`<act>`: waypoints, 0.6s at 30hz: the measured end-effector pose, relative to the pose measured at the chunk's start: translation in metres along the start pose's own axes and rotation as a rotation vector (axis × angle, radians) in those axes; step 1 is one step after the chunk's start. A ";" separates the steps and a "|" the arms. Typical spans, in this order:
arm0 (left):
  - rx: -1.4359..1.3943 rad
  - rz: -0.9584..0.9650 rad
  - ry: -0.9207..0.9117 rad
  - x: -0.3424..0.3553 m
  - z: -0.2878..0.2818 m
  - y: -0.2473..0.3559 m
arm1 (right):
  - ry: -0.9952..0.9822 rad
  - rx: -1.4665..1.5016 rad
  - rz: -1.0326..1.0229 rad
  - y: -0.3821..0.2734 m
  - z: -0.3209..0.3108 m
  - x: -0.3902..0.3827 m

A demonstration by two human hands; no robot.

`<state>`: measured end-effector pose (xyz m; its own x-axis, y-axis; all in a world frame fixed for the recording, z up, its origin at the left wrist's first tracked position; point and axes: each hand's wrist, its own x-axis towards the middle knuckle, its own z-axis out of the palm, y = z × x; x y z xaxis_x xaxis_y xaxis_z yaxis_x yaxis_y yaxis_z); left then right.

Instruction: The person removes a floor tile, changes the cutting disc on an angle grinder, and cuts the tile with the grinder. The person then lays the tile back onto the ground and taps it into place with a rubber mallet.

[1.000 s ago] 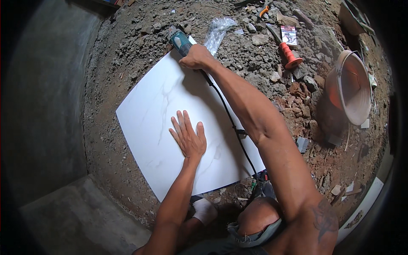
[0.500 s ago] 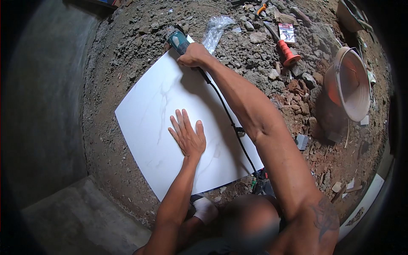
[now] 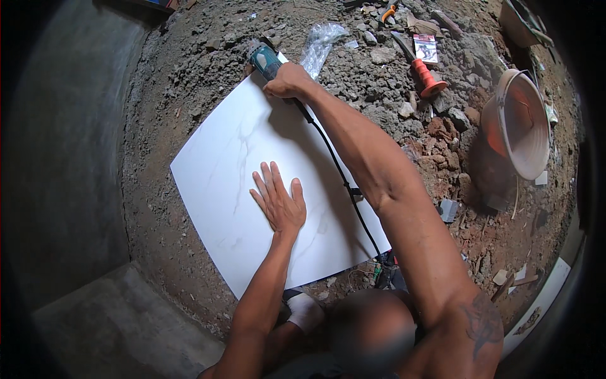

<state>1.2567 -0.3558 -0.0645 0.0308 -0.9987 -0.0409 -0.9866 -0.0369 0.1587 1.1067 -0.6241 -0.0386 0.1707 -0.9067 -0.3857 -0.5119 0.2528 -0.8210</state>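
A large white marbled tile (image 3: 218, 170) lies on the rough ground in front of me. My left hand (image 3: 279, 202) rests flat on its middle, fingers spread. At the tile's far edge my right hand (image 3: 290, 82) is wrapped round a teal angle grinder (image 3: 265, 60). The grinder's head points away from me, past the tile's edge; its disc is hard to make out. From the grinder a black power cord (image 3: 332, 155) runs back across the tile toward my knees, near some wires (image 3: 379, 271) at the near edge.
Crumpled clear plastic (image 3: 323, 44) lies just right of the grinder. Farther right are a red-handled chisel (image 3: 424, 72), an orange-handled tool (image 3: 388, 14), a small printed packet (image 3: 425, 49) and a tipped bucket (image 3: 533, 136). A grey wall (image 3: 69, 139) bounds the left side. Rubble (image 3: 366, 79) covers the ground.
Hardly anything differs. The right hand and the grinder have shifted very slightly at the tile's far edge; the left hand stays in place.
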 end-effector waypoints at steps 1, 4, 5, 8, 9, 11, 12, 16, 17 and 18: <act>0.019 -0.013 -0.041 0.000 0.000 0.000 | 0.011 -0.038 0.021 0.000 0.000 0.000; 0.029 -0.016 -0.047 0.000 0.000 0.000 | -0.021 -0.017 0.037 0.000 -0.001 0.000; 0.014 -0.003 -0.003 0.000 0.000 0.000 | -0.017 -0.006 0.005 0.000 -0.001 0.000; 0.009 -0.003 -0.006 0.000 0.000 0.000 | -0.025 -0.017 -0.011 0.001 -0.003 -0.001; 0.013 -0.002 -0.003 0.000 0.000 0.000 | -0.032 -0.007 -0.007 0.001 -0.004 -0.002; 0.018 0.000 0.000 0.000 0.000 0.000 | -0.037 0.002 -0.002 0.002 -0.004 -0.001; 0.020 -0.003 -0.001 0.000 0.000 0.000 | -0.027 -0.020 -0.007 0.001 -0.003 -0.001; 0.032 -0.019 -0.041 0.000 0.001 0.000 | 0.025 -0.072 0.008 -0.001 0.000 -0.001; 0.020 -0.011 -0.002 0.000 0.000 0.000 | 0.030 -0.061 -0.021 -0.001 0.000 -0.001; 0.016 -0.005 0.002 0.000 0.000 0.000 | 0.009 -0.021 -0.001 -0.001 0.000 -0.002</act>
<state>1.2566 -0.3553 -0.0648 0.0359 -0.9986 -0.0394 -0.9889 -0.0412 0.1431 1.1067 -0.6231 -0.0369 0.1636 -0.9101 -0.3806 -0.5291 0.2447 -0.8125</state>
